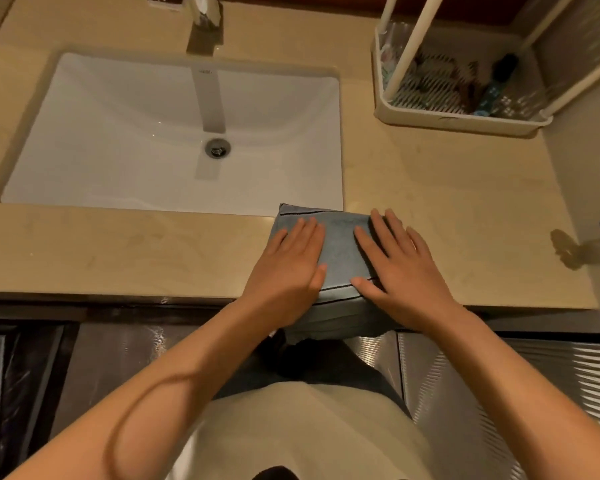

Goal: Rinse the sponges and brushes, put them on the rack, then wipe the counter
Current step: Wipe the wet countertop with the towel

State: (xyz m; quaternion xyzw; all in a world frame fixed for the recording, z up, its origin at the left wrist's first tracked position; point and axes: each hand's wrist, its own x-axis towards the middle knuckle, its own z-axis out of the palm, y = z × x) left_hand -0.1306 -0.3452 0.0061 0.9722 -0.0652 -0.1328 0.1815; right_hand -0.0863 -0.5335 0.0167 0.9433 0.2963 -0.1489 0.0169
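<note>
- A grey-blue cloth (340,251), folded and edged with dark stitched lines, is laid on the counter (447,202) at the front right corner of the sink (84,133); its near part is hung over the counter edge in front of the sink
- The left hand (288,271) is pressed flat on the half of the cloth closer to the sink; its fingers are kept straight and close together, with the thumb turned inward
- The right hand (402,268) is laid flat on the half farther from the sink, with fingers straight and slightly spread
- The rack (430,116) is placed on the counter to the right of the sink, toward the back; dark brushes (465,84) are seen lying in it, but whether sponges are among them cannot be told
- The faucet (205,29) is mounted behind the sink, and the drain (217,147) is seen in the middle of the sink
</note>
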